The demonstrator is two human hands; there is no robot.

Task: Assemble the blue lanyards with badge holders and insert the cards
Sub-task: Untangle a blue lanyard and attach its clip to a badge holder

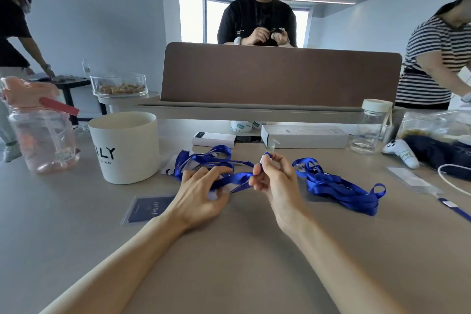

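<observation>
Pinches clip end of blue lanyard (237, 178) with right hand (276, 181); grips its strap with left hand (201, 194), low over bench (229, 250). Beside left wrist: 1 badge holder (126, 219), dark card (153, 208) inside.

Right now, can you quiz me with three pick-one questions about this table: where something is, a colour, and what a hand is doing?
1. Where is the card holder?
A. left of the left hand
B. right of the right hand
C. between the hands

2. What colour is the held lanyard?
A. red
B. green
C. blue

3. What do the right hand's fingers do?
A. lie flat
B. pinch the lanyard's end
C. make an empty fist

Answers:
1 A, it lies beside the left wrist.
2 C, it is bright blue.
3 B, they are curled round the lanyard's tip.
</observation>
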